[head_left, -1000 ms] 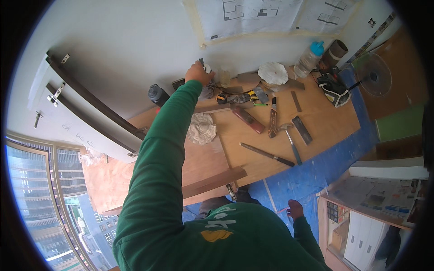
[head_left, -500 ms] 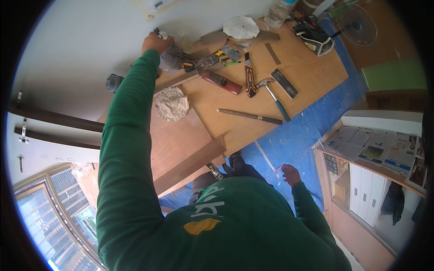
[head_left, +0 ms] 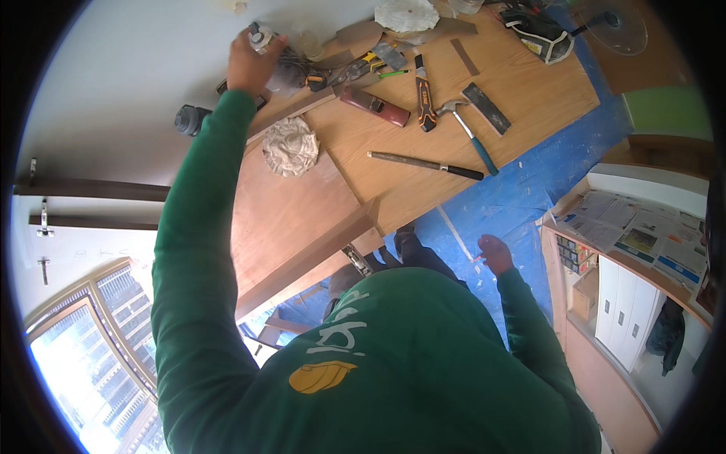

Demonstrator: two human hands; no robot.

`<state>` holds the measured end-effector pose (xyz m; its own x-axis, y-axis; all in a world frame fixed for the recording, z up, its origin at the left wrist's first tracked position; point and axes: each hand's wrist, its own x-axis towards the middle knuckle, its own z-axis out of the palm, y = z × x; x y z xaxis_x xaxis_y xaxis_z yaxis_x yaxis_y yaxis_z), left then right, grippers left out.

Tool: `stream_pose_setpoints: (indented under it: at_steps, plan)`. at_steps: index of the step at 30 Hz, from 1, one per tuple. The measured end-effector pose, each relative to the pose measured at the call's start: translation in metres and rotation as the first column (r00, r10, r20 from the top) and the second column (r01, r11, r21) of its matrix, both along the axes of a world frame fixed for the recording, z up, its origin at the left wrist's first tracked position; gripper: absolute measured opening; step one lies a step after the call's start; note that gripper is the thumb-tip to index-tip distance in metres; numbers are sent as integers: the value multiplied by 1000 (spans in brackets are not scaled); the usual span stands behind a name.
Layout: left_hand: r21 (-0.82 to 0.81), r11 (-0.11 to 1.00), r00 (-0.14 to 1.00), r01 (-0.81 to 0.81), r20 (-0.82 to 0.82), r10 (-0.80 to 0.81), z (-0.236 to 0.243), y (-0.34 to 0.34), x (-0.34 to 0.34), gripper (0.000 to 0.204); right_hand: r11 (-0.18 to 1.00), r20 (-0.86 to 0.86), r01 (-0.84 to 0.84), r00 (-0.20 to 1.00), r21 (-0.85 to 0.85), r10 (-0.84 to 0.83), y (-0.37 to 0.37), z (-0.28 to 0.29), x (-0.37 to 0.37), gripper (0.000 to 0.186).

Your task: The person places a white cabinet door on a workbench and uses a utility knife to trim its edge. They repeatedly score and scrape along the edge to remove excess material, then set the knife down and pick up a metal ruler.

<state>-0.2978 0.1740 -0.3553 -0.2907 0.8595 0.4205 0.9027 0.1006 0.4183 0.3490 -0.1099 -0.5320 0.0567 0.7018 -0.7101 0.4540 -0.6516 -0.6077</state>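
My left hand (head_left: 251, 66) is closed around an object with a round pale end (head_left: 261, 38), by the wall at the far left of the table; my fingers cover most of it. Beside it are a cloudy plastic container (head_left: 307, 45) and a cluster of tools. My right hand (head_left: 496, 255) hangs low on the right, over the blue floor sheet, its fingers pinched on a small thin pale thing with a reddish end (head_left: 478, 259). On the wooden table (head_left: 340, 163) lie a reddish hand plane (head_left: 374, 105), a black-and-orange handled cutter (head_left: 426, 98) and a teal-handled claw hammer (head_left: 474, 144).
A crumpled cloth (head_left: 291, 147) rests on a reddish board (head_left: 280, 204). Nearby are a dark rectangular block (head_left: 486, 108), a long stick with a black end (head_left: 423, 164) and a dark bottle-like item (head_left: 190, 119). Blue sheeting (head_left: 522, 197) covers the floor; newspapers (head_left: 643, 234) top a cabinet.
My left hand has drawn back slightly toward me and left, along with the object it holds. The view has shifted, so the table sits higher. My right hand stays low, fingers still pinched.
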Motion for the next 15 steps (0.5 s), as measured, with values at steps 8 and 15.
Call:
stream_pose_setpoints:
  at_steps: [8, 15]
  plan:
    - [-305, 819, 843, 487, 410, -349, 98, -241, 190, 33, 987, -162, -142, 975, 74, 152, 59, 0, -58, 43]
    - [-245, 915, 917, 321, 322, -236, 63, -270, 230, 28, 953, -211, -282, 930, 112, 300, 106, -5, -80, 42]
